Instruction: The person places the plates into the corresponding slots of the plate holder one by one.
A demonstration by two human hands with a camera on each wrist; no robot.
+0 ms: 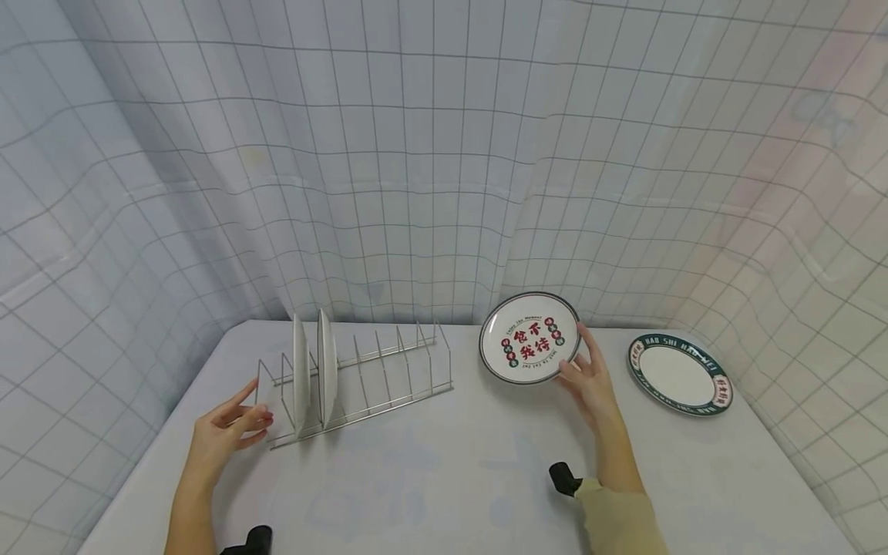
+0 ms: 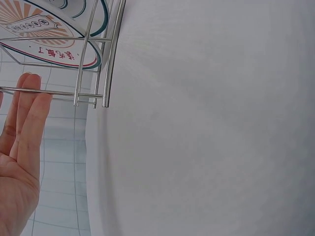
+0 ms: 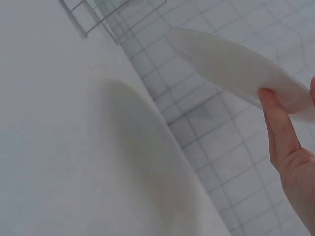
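In the head view my right hand pinches the right edge of a white oval plate with a dark rim and red and green lettering. The plate is raised and tilted, its printed face toward the head camera; the right wrist view shows its plain underside and its shadow on the table. On the left, my left hand holds the end wire of a metal dish rack, fingertips behind the wire. Two plates, one left of the other, stand upright in the rack's left slots.
Another oval plate with a green patterned rim lies flat on the white table at the right. A white curtain with a grid pattern hangs behind the table and along both sides.
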